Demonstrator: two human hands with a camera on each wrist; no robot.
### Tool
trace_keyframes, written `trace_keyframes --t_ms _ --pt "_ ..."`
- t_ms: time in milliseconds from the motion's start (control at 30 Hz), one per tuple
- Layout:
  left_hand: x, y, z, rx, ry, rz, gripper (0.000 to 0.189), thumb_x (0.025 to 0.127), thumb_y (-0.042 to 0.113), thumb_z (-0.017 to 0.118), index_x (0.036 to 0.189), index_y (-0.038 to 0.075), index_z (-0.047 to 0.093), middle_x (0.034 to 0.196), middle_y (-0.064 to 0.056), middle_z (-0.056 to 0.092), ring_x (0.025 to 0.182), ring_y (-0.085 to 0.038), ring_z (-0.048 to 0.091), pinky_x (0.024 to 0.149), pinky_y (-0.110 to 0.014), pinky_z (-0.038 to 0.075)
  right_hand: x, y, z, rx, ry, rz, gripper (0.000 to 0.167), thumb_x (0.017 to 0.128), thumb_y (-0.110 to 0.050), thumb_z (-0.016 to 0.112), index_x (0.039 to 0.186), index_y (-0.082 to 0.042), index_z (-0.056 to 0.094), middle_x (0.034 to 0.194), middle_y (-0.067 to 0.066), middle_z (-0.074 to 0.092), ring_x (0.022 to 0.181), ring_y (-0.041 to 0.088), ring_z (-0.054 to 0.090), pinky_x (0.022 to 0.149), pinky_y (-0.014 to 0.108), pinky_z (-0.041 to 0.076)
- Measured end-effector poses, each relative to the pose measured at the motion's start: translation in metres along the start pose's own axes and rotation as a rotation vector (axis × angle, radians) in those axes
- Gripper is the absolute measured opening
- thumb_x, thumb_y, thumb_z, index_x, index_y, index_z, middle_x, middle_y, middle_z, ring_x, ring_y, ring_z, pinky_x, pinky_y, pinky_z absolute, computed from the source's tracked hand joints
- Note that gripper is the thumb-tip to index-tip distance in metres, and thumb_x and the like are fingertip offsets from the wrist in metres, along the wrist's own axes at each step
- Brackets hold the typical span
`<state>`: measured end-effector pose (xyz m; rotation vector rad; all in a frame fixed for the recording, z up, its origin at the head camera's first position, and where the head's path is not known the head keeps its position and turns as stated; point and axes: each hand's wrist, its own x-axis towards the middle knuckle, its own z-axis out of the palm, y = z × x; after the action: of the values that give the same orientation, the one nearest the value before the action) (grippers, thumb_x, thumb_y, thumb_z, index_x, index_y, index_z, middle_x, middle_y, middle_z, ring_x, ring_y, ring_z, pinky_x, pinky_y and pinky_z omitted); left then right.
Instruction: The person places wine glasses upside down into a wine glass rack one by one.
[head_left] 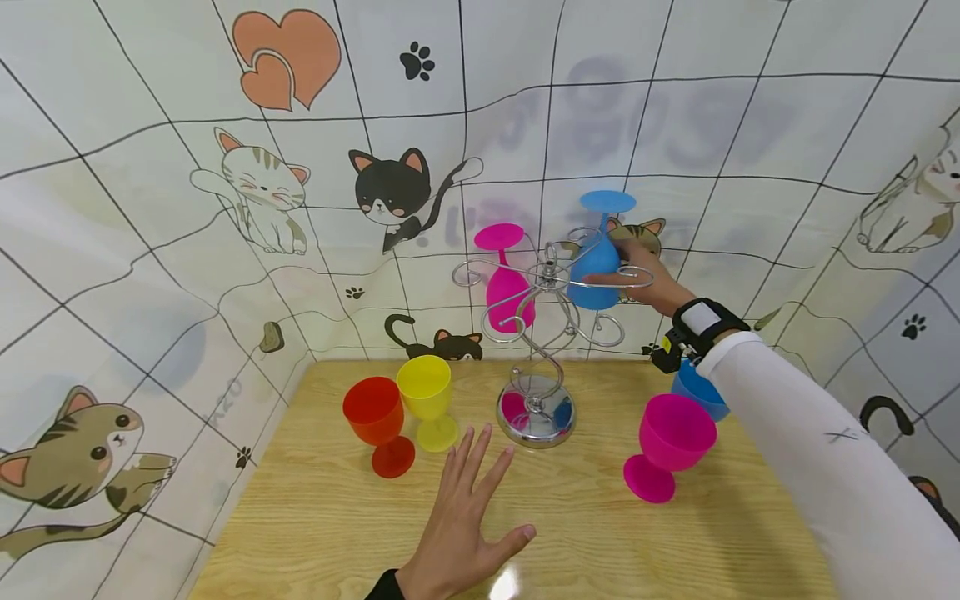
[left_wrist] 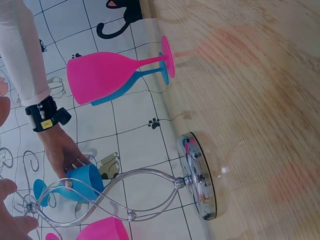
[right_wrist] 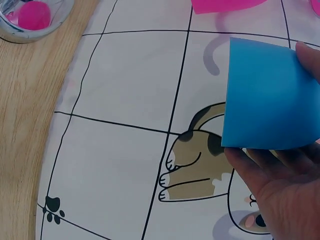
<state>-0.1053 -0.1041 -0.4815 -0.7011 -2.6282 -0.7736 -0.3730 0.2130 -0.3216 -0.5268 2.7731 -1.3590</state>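
Observation:
My right hand [head_left: 647, 271] grips a blue goblet [head_left: 596, 271] by its bowl, upside down at the right side of the silver wire rack [head_left: 551, 275]. In the right wrist view the thumb and fingers lie on opposite sides of the blue bowl [right_wrist: 272, 95]. A pink goblet [head_left: 510, 296] hangs upside down on the rack's left side, foot upward. The rack's round chrome base [head_left: 536, 412] stands on the table. Low over the table's front, my left hand [head_left: 465, 521] has its fingers spread and holds nothing; the rack base is just beyond its fingertips.
Red [head_left: 375, 412] and yellow [head_left: 426, 390] goblets stand upright left of the rack. Another pink goblet [head_left: 675, 433] stands at the right, with a second blue goblet [head_left: 701, 390] behind it, partly covered by my right sleeve. A cat-print sheet [head_left: 420, 317] backs the wooden table [head_left: 300, 517].

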Motion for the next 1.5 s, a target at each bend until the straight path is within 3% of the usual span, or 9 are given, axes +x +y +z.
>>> trace_keyframes --t_ms 133,300,400,567,767,900,1133,1267,1500 --pt "-0.001 0.001 0.000 -0.006 -0.004 -0.013 0.083 0.087 0.064 0.059 0.156 0.039 0.020 0.167 0.002 0.006 0.154 -0.030 0.007 0.123 -0.032 -0.014 0.003 -0.002 0.003 0.017 -0.012 -0.002 0.090 0.088 -0.033 0.072 0.156 -0.007 0.020 0.157 0.023 0.031 0.143 0.046 0.032 0.109 0.064 0.037" --pt "-0.001 0.002 0.000 0.014 0.001 -0.019 0.083 0.087 0.064 0.059 0.156 0.038 0.020 0.167 0.004 0.005 0.154 -0.029 0.008 0.121 -0.058 0.014 0.006 -0.006 0.007 0.000 -0.002 0.045 0.097 0.086 -0.037 0.074 0.157 -0.007 0.016 0.157 0.026 0.029 0.145 0.048 0.028 0.110 0.065 0.035" --pt "-0.001 0.001 0.000 0.012 -0.001 -0.020 0.083 0.087 0.064 0.058 0.156 0.039 0.019 0.167 0.005 0.005 0.154 -0.029 0.007 0.124 -0.052 0.006 0.008 -0.008 0.011 -0.052 0.014 0.073 0.099 0.084 -0.042 0.075 0.157 -0.006 0.018 0.157 0.026 0.030 0.144 0.048 0.030 0.111 0.064 0.035" --pt "-0.001 -0.001 0.002 0.010 0.008 -0.005 0.082 0.087 0.064 0.057 0.156 0.038 0.020 0.167 0.004 0.005 0.154 -0.031 0.009 0.119 -0.023 -0.020 0.011 -0.012 0.017 -0.073 0.007 0.066 0.096 0.086 -0.039 0.073 0.156 -0.006 0.017 0.157 0.026 0.029 0.143 0.049 0.031 0.111 0.065 0.034" --pt "-0.002 -0.001 0.002 0.001 0.015 -0.013 0.083 0.086 0.064 0.058 0.156 0.039 0.020 0.167 0.005 0.005 0.154 -0.030 0.010 0.118 -0.023 -0.020 0.014 -0.013 0.022 0.020 -0.011 0.010 0.094 0.086 -0.034 0.073 0.157 -0.009 0.017 0.156 0.027 0.030 0.143 0.049 0.031 0.110 0.066 0.033" --pt "-0.003 -0.002 0.003 0.003 0.012 -0.021 0.083 0.086 0.064 0.058 0.155 0.039 0.020 0.167 0.006 0.006 0.154 -0.030 0.010 0.119 -0.023 -0.020 0.018 -0.007 0.027 0.011 -0.018 -0.006 0.098 0.085 -0.045 0.073 0.157 -0.010 0.016 0.155 0.024 0.033 0.142 0.045 0.034 0.110 0.062 0.038" --pt "-0.003 -0.003 0.002 -0.003 0.002 -0.025 0.083 0.087 0.064 0.058 0.156 0.038 0.019 0.167 0.004 0.005 0.154 -0.030 0.008 0.118 -0.022 -0.020 0.024 -0.006 0.036 -0.009 0.007 -0.023 0.091 0.084 -0.040 0.075 0.153 -0.004 0.027 0.149 0.029 0.040 0.137 0.047 0.040 0.108 0.060 0.041" --pt "-0.003 -0.003 0.002 -0.003 -0.002 -0.033 0.084 0.087 0.063 0.059 0.156 0.038 0.018 0.167 0.004 0.004 0.154 -0.029 0.007 0.120 -0.025 -0.018 0.024 -0.006 0.040 -0.034 -0.017 0.016 0.096 0.085 -0.046 0.072 0.156 -0.006 0.022 0.152 0.027 0.037 0.138 0.046 0.040 0.109 0.057 0.041" --pt "-0.002 -0.004 0.003 0.015 0.013 -0.035 0.085 0.085 0.064 0.059 0.156 0.038 0.019 0.167 0.006 0.004 0.154 -0.029 0.008 0.118 -0.023 -0.020 0.023 -0.010 0.047 -0.052 -0.068 0.002 0.095 0.084 -0.050 0.071 0.156 -0.010 0.024 0.151 0.022 0.042 0.136 0.041 0.045 0.106 0.055 0.045"
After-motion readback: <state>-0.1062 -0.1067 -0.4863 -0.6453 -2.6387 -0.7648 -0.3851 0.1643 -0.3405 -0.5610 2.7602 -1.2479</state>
